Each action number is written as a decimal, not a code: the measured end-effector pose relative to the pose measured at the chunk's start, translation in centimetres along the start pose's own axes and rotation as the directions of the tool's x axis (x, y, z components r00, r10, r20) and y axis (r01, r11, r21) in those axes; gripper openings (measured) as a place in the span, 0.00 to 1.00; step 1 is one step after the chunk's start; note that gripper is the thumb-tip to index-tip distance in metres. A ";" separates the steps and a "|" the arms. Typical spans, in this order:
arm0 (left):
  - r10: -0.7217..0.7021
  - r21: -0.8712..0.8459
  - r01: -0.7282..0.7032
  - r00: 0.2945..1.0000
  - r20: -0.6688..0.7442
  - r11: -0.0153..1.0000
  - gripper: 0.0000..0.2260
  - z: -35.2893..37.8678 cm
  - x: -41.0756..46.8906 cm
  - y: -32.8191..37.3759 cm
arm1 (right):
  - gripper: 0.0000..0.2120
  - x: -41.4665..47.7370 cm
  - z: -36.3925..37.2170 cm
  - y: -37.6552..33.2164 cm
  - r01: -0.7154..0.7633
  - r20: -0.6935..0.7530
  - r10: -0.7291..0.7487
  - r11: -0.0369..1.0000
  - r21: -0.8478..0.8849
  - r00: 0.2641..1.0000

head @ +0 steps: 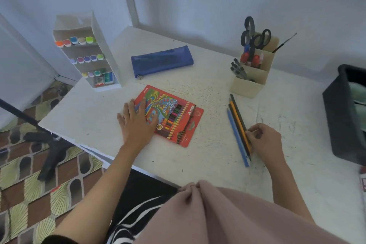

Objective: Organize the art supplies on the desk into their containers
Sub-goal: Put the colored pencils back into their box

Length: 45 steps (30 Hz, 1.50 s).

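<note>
A red box of colour pencils point(174, 117) lies flat in the middle of the white desk point(198, 156). My left hand point(136, 123) rests palm down on its left end, fingers spread. To the right lie three loose pencils point(237, 128) side by side: one blue, one orange, one dark. My right hand point(265, 138) pinches their near ends with its fingertips. A beige desk organiser point(251, 77) at the back right holds scissors, markers and pens. A blue pencil pouch point(161, 60) lies at the back, zipped.
A white tiered rack point(87, 53) with coloured marker caps stands at the back left. A dark bin point(344, 113) sits at the right edge. A black tripod leg point(47, 144) stands on the patterned floor left of the desk. A wall runs behind.
</note>
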<state>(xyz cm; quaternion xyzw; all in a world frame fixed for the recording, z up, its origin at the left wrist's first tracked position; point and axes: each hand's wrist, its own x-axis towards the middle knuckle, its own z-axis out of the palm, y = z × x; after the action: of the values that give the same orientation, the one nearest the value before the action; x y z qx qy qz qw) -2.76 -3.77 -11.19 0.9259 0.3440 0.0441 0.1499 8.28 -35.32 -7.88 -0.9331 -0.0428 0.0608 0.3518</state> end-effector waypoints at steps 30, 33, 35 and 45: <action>-0.008 0.001 0.008 1.000 0.000 1.000 0.27 -0.1 -0.1 0.1 | 0.02 1.0 0.3 -4.0 0.245 0.250 -0.203 0.958 -0.151 0.947; -0.005 0.005 0.005 1.000 -0.008 1.000 0.27 0.0 -0.1 0.1 | 0.03 1.7 2.1 -5.3 0.322 0.283 -0.269 0.933 -0.161 0.921; -0.006 0.005 0.006 1.000 -0.009 1.000 0.27 0.0 -0.1 0.1 | 0.08 2.2 3.5 -6.4 0.350 0.306 -0.305 0.931 -0.104 0.902; -0.020 -0.003 0.020 1.000 -0.003 1.000 0.27 -0.1 -0.1 0.2 | 0.10 2.1 8.6 -9.3 0.372 0.254 -0.365 0.928 0.020 0.896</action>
<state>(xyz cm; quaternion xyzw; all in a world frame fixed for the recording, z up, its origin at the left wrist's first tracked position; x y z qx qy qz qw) -2.74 -3.97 -11.03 0.9221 0.3535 0.0443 0.1512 8.78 -22.48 -8.26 -0.8976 -0.2642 0.1112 0.3348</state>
